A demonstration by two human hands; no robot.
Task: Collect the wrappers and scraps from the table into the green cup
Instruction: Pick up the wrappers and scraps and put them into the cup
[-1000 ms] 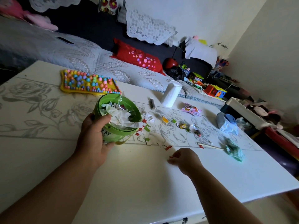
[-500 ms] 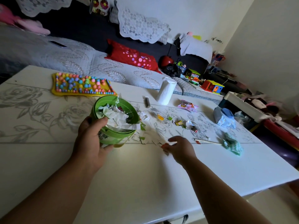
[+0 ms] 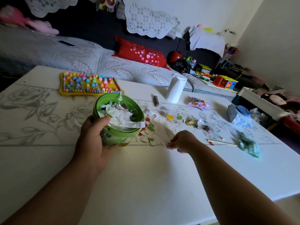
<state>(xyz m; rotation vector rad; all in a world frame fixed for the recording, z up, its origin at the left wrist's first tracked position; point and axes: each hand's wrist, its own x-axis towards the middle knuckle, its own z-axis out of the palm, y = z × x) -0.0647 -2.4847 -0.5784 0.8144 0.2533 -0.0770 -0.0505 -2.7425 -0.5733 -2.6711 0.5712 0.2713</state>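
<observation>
Head view: my two bare arms reach over a white table (image 3: 146, 184).
Left hand (image 3: 94, 140): fingers wrapped around the green cup (image 3: 120, 135), thumb on its near rim.
Green cup: tilted, stuffed with crumpled white paper and wrappers.
Right hand (image 3: 183, 141): fingertips pinched together at the near edge of the scraps (image 3: 150, 132); what they hold, I cannot tell.
Scraps: red, green and white bits just right of the cup.
Farther right: more wrappers (image 3: 190, 122).
</observation>
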